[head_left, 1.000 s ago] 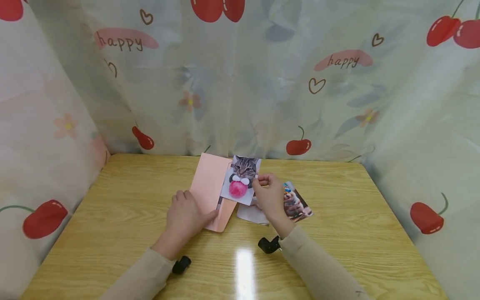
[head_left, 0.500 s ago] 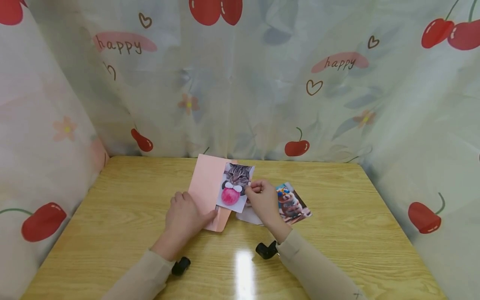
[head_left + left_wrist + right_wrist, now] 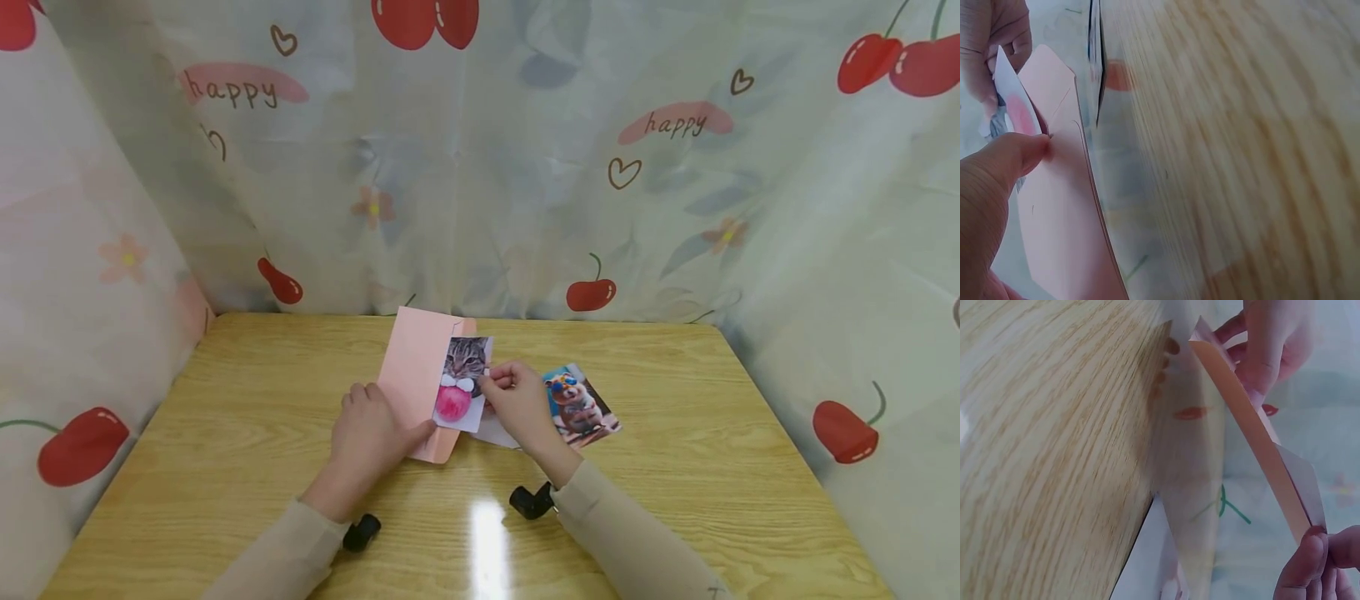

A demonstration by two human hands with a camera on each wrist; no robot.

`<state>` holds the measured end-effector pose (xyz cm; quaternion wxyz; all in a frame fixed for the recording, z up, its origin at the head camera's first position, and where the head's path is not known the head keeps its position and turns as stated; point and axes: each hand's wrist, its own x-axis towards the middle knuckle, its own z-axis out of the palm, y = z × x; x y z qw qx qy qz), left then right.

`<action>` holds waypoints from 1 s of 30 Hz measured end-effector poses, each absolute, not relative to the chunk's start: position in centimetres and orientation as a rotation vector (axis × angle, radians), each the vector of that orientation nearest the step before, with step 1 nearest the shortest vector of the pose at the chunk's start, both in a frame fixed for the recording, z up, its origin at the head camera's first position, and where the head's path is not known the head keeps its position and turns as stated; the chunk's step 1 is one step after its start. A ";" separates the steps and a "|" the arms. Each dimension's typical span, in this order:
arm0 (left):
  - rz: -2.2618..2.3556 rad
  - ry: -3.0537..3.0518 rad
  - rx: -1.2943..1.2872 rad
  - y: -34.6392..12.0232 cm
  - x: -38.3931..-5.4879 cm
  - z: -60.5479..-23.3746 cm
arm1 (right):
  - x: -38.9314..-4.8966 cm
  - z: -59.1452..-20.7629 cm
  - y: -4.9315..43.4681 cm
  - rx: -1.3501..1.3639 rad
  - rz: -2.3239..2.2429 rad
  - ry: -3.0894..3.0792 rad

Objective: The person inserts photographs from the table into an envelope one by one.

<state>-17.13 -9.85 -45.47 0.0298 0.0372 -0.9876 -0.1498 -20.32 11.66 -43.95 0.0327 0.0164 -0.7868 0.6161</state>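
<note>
Cat card: middle of the head view, card [image 3: 455,402] lying across the envelope's right side; its left edge appears tucked into the opening.
Envelope: pink envelope [image 3: 408,354], just left of centre, flap side to the right; the right wrist view shows it tilted and partly raised.
Right hand: hand [image 3: 517,408] nearly closed, thumb and fingertips pinching the cat card's right edge.
Left hand: hand [image 3: 367,429] partly closed, gripping the envelope's lower left, thumb [image 3: 1030,152] on top beside the opening.
Change: cat card has shifted left and a little down, less of its width showing; the left hand has hardly moved. Reads as card working deeper into the envelope, not yet fully in.
Other cards: hamster card [image 3: 581,408] right of centre, more of it uncovered now; pale card [image 3: 497,432] partly under the right hand.
Table: wood-grain table [image 3: 262,400], glare at bottom centre.
Room: pale cloth [image 3: 465,233] behind and at both sides, printed with cherries, hearts and "happy".
</note>
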 end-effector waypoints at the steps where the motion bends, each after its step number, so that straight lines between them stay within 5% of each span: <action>1: -0.460 -3.052 0.119 -9.8 -17.1 -45.5 | -20.3 -43.9 11.6 0.057 1.909 -2.420; 14: -0.467 -3.049 0.152 -9.5 -17.2 -45.4 | -20.7 -43.4 11.2 0.019 1.951 -2.522; 30: -0.353 -2.995 0.131 -8.9 -17.2 -45.6 | -21.1 -43.8 10.1 0.030 1.354 -2.816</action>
